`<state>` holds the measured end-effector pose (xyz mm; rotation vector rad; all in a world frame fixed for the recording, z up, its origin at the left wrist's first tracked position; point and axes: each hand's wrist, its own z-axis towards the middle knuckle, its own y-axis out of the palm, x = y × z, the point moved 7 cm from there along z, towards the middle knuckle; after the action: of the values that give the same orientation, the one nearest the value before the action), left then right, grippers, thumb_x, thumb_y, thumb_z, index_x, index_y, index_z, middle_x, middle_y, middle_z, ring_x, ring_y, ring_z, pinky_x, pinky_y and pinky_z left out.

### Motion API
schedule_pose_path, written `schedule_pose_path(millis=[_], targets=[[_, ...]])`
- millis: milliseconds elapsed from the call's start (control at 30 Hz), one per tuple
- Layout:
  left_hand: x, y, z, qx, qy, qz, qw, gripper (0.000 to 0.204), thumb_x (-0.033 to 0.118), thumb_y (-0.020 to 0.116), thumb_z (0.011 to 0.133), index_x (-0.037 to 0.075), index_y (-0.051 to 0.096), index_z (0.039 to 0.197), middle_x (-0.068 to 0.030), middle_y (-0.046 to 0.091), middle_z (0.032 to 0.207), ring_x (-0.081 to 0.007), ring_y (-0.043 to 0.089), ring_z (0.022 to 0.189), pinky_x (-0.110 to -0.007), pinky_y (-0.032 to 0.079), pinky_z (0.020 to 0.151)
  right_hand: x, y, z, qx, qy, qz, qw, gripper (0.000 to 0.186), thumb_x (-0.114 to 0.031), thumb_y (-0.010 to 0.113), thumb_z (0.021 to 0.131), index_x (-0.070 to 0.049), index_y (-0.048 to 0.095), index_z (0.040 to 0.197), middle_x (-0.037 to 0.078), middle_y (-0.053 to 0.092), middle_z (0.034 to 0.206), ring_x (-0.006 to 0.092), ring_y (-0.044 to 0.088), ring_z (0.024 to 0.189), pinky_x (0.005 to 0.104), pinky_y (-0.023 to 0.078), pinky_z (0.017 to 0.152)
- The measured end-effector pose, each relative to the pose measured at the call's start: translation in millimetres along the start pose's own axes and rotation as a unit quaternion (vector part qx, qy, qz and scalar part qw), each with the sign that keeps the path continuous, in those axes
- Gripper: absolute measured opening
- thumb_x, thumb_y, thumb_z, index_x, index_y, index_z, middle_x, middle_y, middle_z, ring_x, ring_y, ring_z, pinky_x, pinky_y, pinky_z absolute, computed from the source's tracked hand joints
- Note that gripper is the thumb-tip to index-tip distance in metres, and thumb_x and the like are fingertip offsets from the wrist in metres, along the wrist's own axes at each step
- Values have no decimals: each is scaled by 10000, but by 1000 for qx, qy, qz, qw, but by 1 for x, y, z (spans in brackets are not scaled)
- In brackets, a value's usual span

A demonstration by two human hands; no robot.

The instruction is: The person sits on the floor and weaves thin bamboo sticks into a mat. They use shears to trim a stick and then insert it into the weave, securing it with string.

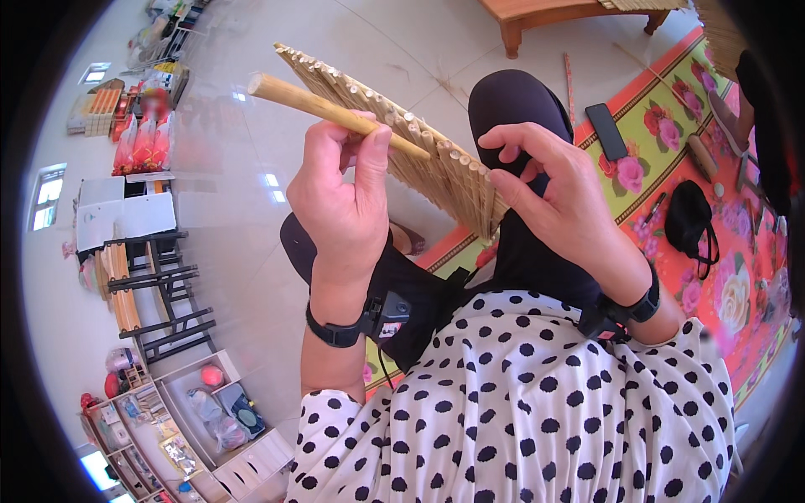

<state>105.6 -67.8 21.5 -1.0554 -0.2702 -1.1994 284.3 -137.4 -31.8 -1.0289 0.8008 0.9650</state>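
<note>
While pale storage compartments (260, 461) line the lower left, black metal legs (172, 293) stand farther up that side, followed by white boxes (151, 214) and red bags (144, 144) near the wall. A glossy light tiled floor (243, 210) spreads from there toward the middle. Over it juts the blunt, thicker end of a smooth yellowish stick (293, 96), slanting down to the right. The left hand (340, 189) grasps this stick, thumb pressed against bent fingers, and a black strap with a small device (386, 317) circles its wrist. The stick's tapered end lies at the upper edge of a panel (461, 193) of straw-coloured stalks, whose round cut ends line that edge. The panel sits tilted in front of the person, between the two hands, its lower right corner near the dark-clad right knee (520, 101). There the right hand (558, 180) curves with thumb and index finger apart, the thumb at the panel's edge; whether it grips anything, I cannot tell. Farther right, a black phone (605, 132) lies on a flowered mat (734, 293), and a black pouch-like item (689, 220) rests beyond it, beside a dark pen (654, 208)
</note>
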Motion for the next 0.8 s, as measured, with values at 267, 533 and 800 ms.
schedule_pose_path(millis=[267, 533, 800], targets=[[-2, 7, 7, 15, 5, 23, 1000, 147, 80, 600, 961, -51, 554, 1009, -82, 644, 864, -125, 655, 757, -259, 570, 718, 8, 2, 6, -12, 21, 29, 999, 268, 2, 641, 836, 11, 613, 1102, 73, 607, 918, 133, 584, 815, 245, 495, 654], [-5, 10, 8, 3, -11, 40, 999, 137, 64, 608, 953, -52, 556, 1003, -83, 644, 862, -130, 661, 750, -253, 566, 708, 12, 3, 6, -13, 25, 53, 998, 261, 20, 634, 832, 25, 609, 1092, 78, 604, 927, 134, 588, 807, 242, 508, 664], [-1, 12, 4, 1, -10, 16, 1000, 138, 40, 634, 927, -41, 561, 1012, -91, 663, 902, -133, 670, 781, -256, 564, 728, 4, 8, 6, -31, -17, 10, 999, 373, -59, 717, 782, -18, 593, 1131, 111, 629, 1025, 230, 624, 862, 318, 532, 704]])
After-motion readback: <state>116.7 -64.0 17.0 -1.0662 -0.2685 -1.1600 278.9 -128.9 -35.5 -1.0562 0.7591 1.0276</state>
